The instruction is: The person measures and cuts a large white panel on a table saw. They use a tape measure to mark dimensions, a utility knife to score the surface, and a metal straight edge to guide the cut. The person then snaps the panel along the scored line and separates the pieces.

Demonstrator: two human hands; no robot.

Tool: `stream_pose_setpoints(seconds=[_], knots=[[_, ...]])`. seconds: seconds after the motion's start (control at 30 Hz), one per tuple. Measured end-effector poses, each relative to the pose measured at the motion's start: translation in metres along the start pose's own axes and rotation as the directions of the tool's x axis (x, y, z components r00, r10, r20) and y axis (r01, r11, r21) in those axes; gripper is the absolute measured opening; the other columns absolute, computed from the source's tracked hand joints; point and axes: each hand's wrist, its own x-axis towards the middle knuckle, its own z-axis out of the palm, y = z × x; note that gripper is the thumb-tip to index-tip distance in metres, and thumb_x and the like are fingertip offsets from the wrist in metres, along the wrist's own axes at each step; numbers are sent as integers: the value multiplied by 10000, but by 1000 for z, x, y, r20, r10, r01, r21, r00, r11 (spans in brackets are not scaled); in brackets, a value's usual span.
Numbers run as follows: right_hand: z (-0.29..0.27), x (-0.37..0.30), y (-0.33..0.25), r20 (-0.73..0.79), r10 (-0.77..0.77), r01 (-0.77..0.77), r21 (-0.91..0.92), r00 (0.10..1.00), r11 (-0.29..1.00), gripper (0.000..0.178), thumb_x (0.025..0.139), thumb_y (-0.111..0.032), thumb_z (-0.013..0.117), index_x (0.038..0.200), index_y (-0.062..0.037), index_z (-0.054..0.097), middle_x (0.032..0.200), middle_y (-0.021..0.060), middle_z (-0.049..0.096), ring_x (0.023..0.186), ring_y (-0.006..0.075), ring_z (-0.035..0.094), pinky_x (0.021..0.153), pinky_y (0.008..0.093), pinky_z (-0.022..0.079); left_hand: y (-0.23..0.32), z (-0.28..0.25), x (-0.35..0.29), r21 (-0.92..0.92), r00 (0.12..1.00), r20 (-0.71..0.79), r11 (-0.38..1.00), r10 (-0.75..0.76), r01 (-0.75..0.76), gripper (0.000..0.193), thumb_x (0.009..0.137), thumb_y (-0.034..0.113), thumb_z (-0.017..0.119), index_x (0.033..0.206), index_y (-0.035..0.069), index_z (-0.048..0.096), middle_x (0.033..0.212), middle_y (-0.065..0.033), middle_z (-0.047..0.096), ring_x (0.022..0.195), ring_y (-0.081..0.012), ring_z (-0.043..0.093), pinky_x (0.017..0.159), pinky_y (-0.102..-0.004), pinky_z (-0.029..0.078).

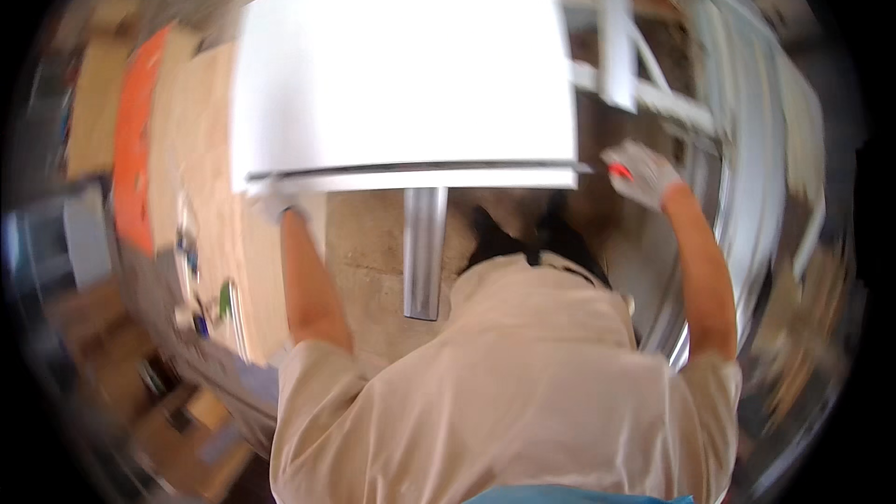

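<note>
A large white panel [411, 65] lies in front of me, with a thin dark strip [420, 168] along its near edge. The strip's right end pokes slightly past the panel's side. My left hand [273, 203], in a pale glove, is at the near left corner of the panel; its fingers blend into the white and are blurred. Just off the near right corner is my gloved right hand [644, 175], closed round a small red object [620, 171] whose kind is too smeared to make out. It is apart from the panel.
Below the panel a metal channel [425, 257] sticks out toward me. Long metal profiles [756, 159] run along my right. To the left are a light wooden board [205, 140] with small items on it and an orange strip [135, 145]. My feet [495, 233] stand under the near edge.
</note>
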Motion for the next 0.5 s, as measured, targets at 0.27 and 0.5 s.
stream_pose_setpoints(seconds=[0.27,0.5], knots=[[13,1,-2,61,97,-98,26,993,995,332,990,-234,584,1259,-84,706,1127,191,686,1153,379,659,1084,446,517,34,37,-146,-834,925,370,409,-85,371,646,1121,467,581,1611,60,477,1532,-81,608,1352,-277,620,1146,-474,519],[11,-3,-13,59,111,-113,33,992,993,331,1014,-220,565,1277,-83,713,1084,206,684,1146,385,660,1090,449,507,36,28,-148,-798,896,423,413,-134,439,682,1083,533,635,1565,61,531,1489,-88,644,1336,-274,636,1128,-488,520]])
